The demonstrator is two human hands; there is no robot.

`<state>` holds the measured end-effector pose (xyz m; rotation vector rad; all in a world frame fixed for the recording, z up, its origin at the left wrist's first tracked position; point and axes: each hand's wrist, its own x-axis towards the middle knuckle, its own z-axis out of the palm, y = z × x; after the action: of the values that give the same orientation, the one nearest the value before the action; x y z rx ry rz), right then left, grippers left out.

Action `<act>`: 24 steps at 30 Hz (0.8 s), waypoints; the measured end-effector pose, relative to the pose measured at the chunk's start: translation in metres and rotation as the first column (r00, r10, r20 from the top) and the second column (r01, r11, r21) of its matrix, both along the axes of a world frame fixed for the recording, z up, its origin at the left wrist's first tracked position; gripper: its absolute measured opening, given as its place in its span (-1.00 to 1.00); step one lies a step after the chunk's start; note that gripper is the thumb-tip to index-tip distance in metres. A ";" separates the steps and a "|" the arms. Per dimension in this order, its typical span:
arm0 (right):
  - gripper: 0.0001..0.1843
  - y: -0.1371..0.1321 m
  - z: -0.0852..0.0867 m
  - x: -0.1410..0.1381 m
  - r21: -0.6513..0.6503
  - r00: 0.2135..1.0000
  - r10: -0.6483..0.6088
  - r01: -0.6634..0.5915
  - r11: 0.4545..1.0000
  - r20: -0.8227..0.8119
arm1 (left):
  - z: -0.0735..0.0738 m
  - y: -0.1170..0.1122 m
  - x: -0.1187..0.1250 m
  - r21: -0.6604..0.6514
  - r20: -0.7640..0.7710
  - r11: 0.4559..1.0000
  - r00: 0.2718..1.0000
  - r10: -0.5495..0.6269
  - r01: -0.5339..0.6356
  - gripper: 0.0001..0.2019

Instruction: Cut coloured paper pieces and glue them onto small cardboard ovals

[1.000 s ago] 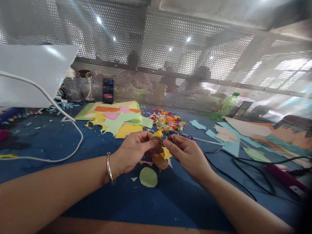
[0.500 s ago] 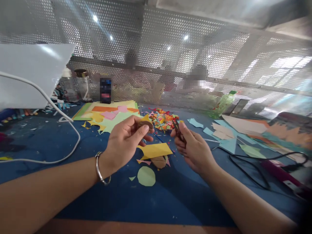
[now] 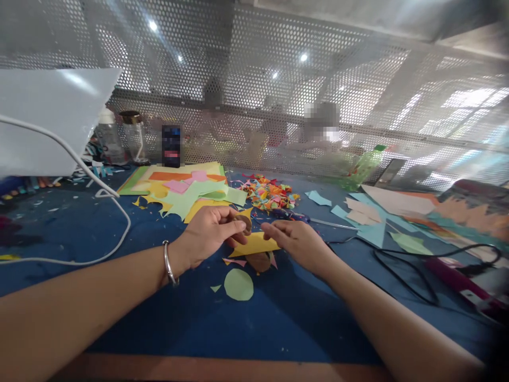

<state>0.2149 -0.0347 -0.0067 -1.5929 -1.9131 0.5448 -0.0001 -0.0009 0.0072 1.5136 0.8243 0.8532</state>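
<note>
My left hand [image 3: 209,231], with a silver bangle at the wrist, pinches a brown round piece [image 3: 245,224] between thumb and fingers. A yellow paper scrap [image 3: 246,213] shows behind that piece. My right hand [image 3: 300,244] reaches toward it from the right with fingers stretched out, and I see nothing in them. Beneath the hands lies a folded yellow paper [image 3: 256,244], partly over another brown piece [image 3: 259,262]. A pale green paper disc [image 3: 238,284] rests nearer to me. Just beyond my right hand is a dark blue handled tool with a metal shaft [image 3: 334,224].
A pile of small colourful paper bits [image 3: 274,193] lies beyond the hands. Coloured sheets [image 3: 178,175] are stacked at the back left, below a phone [image 3: 171,146]. At right are more papers [image 3: 397,204], a black cable [image 3: 413,254] and a green bottle [image 3: 363,167].
The dark tool that was in my right hand is out of it, and that hand has moved left and nearer to me. My left hand has lowered slightly, still holding the brown piece.
</note>
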 end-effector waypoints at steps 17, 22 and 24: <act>-0.65 -0.013 0.003 -0.021 0.002 0.847 0.119 -0.138 0.990 -0.518 | -0.001 -0.014 0.009 -0.248 0.146 0.957 0.983 -0.115 0.149 -0.55; -0.64 -0.013 0.000 -0.019 0.038 0.863 0.109 -0.103 0.994 -0.494 | -0.002 -0.013 0.008 -0.287 0.172 0.946 0.980 -0.105 0.151 -0.58; -0.63 -0.013 0.000 -0.020 0.033 0.864 0.105 -0.102 0.994 -0.493 | -0.003 -0.013 0.009 -0.255 0.175 0.960 0.982 -0.069 0.113 -0.66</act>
<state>0.1950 -0.0476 -0.0066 -1.1974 -1.6047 0.8969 0.0093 -0.0137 0.0042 1.2201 0.7101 0.7567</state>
